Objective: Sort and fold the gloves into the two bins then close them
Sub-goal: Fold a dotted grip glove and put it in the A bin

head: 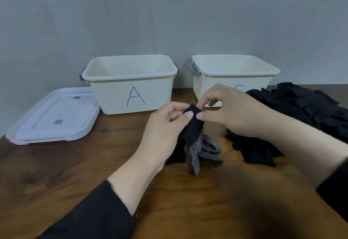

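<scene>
A black glove with white grip dots [197, 144] hangs above the table's middle, cuff up and fingers down. My left hand [165, 125] and my right hand [231, 110] both pinch its cuff between thumb and fingers. Behind them stand two open cream bins: the left bin [130, 73] is marked A, and the right bin [235, 71] has its letter hidden by my right hand. Both look empty from here. A pile of black gloves [293, 106] lies at the right, reaching under my right forearm.
Two clear lids [52, 116] lie stacked flat to the left of bin A. The wooden table [75, 172] runs to a grey wall right behind the bins. Grey latches stick out from the bins' sides.
</scene>
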Demonstrator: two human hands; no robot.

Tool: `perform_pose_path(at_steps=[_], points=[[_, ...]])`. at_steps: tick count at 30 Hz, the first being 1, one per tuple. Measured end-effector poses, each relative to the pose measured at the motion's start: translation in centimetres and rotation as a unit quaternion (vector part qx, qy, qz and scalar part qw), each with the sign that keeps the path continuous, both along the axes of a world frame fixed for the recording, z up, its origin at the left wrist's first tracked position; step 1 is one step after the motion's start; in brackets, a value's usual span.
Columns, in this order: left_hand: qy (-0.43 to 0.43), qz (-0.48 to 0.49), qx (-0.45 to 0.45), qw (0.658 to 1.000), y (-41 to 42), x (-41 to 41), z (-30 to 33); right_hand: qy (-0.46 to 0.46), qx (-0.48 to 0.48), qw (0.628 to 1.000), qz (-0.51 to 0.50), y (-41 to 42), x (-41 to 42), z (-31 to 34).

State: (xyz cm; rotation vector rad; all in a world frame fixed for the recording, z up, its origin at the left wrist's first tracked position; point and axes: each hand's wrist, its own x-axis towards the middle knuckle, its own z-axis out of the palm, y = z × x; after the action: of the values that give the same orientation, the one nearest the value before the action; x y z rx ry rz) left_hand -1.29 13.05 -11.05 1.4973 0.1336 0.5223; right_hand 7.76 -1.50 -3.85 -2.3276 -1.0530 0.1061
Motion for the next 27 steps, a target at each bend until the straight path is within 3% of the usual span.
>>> perform_pose_path(at_steps=[5, 10, 13, 16, 22, 24, 27], points=[[-0.010, 0.055, -0.016, 0.998, 2.5, -0.3, 0.1, 0.039, 0.105, 0.993, -0.027, 0.9, 0.6, 1.4], [0.070, 0.136, 0.189, 0.970, 8.3, -2.3, -2.9, 0.100, 0.113, 0.989, -0.011, 2.0, 1.3, 2.6], [0.126, 0.158, 0.253, 0.946, 10.6, -3.4, -4.4, 0.108, 0.086, 0.990, -0.006, 3.6, 2.0, 3.1], [0.144, 0.176, 0.255, 0.940, 11.2, -3.4, -4.9, 0.066, 0.099, 0.992, -0.035, 5.6, 3.1, 3.7], [0.123, 0.189, 0.240, 0.944, 11.5, -3.1, -5.4, -0.091, 0.245, 0.964, -0.056, 7.6, 3.1, 2.4], [0.122, 0.206, 0.248, 0.939, 11.7, -3.1, -5.3, -0.088, 0.220, 0.971, -0.030, 6.7, 1.5, -1.1], [0.136, 0.216, 0.269, 0.929, 12.0, -3.0, -5.5, -0.055, 0.084, 0.995, 0.024, 4.3, -1.0, -8.6]])
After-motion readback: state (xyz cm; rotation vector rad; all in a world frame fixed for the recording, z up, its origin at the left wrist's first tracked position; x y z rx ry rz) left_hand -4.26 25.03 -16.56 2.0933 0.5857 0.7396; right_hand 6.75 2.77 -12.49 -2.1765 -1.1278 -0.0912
